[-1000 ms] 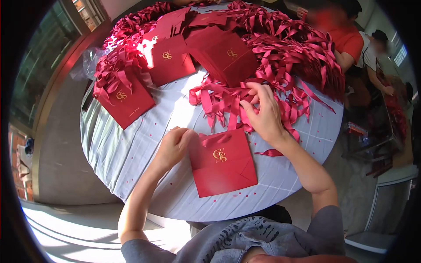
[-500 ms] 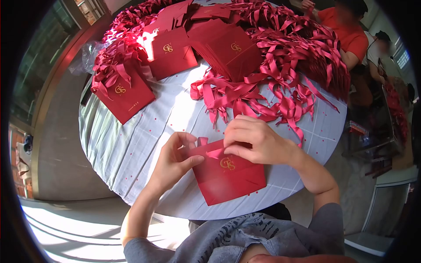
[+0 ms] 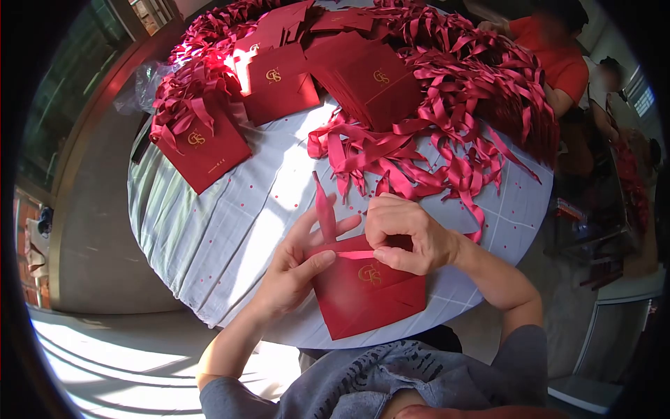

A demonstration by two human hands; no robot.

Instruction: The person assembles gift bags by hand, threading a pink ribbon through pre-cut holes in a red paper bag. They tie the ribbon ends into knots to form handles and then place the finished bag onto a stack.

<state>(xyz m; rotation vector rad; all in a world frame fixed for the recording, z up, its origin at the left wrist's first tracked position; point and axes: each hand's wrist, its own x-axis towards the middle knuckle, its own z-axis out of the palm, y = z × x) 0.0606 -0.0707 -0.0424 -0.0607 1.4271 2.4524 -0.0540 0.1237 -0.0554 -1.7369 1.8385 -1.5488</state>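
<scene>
A red paper gift bag (image 3: 370, 300) with a gold logo lies nearly flat at the table's near edge, its top toward the far side. My left hand (image 3: 296, 269) has its thumb on the bag's upper left corner and its fingers behind it. A ribbon end (image 3: 323, 209) stands up beside those fingers. Across the bag's top edge runs a pink-red ribbon (image 3: 356, 255). My right hand (image 3: 405, 234) pinches this ribbon near the upper right, its fingers curled. A short ribbon tip shows above the right hand.
Loose ribbons (image 3: 391, 153) are spread beyond my hands. Stacked red bags (image 3: 370, 77) and ribboned bags cover the far side of the round table. One bag (image 3: 202, 153) lies at the left on the white tablecloth (image 3: 244, 230). A person in a red top (image 3: 555, 63) is at the right.
A ribbon end now rises above the bag's left side, and the ribbon lies straighter across the top. My left fingers have spread; my right hand has moved slightly right and down.
</scene>
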